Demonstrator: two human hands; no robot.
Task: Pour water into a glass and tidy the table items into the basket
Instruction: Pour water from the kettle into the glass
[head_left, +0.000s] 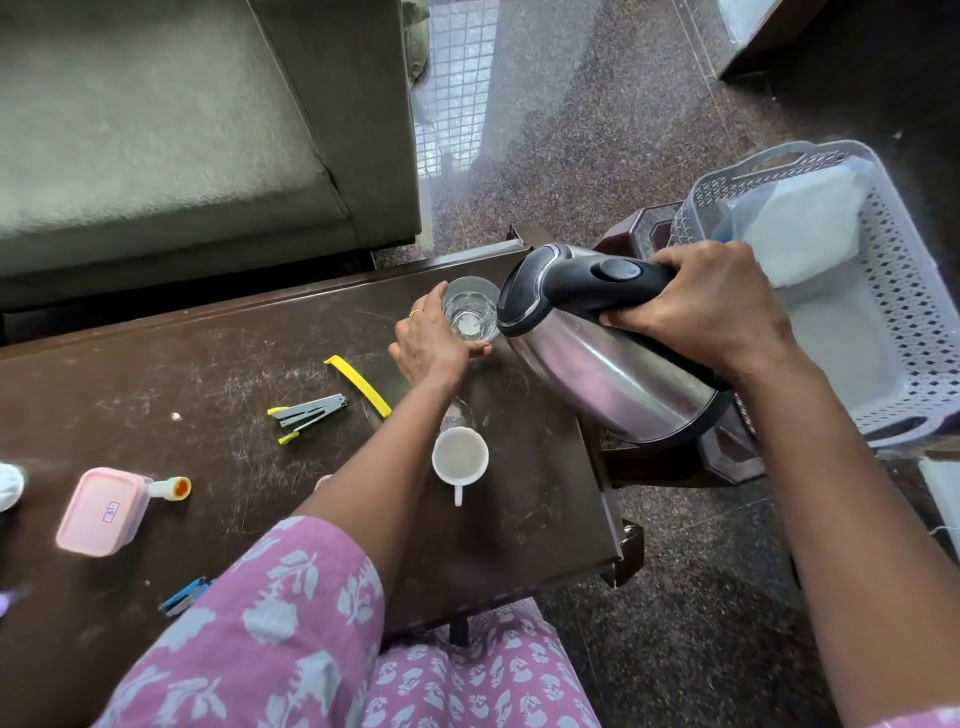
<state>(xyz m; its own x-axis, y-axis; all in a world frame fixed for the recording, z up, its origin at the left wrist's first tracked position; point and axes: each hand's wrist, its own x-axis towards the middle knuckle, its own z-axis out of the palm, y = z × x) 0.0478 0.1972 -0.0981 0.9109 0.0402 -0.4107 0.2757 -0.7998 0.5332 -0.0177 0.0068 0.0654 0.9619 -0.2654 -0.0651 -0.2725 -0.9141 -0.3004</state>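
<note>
The person's left grip (431, 343) is curled around the near side of the clear glass (470, 312), with the fingers on its left wall and the thumb at its base, and it holds the glass upright on the dark brown counter (208, 353), near the far right corner. The right grip (711, 306) is closed firmly around the black handle (597, 280) of the steel kettle (613, 379). The kettle is lifted and tilted to the left, so that its top edge is at the right rim of the glass. Its spout is hidden behind the lid, and I cannot tell if water is running. The basket (914, 312), pale grey with many small holes, stands to the right of the counter, behind the right grip, and a white packet (800, 228) lies in its far part. On the counter, just near the left forearm, there is a white cup (461, 457) with its handle toward the person. To the left of the left grip lie a yellow strip (358, 384) and a grey stapler (306, 415) with yellow ends, near each other. Further left there is a pink box (101, 512) with a lid, and a small white bottle (171, 488) with an orange cap lies on its side just beside it. A small blue item (184, 596) lies at the near edge, beside the pink floral sleeve (270, 623).
</note>
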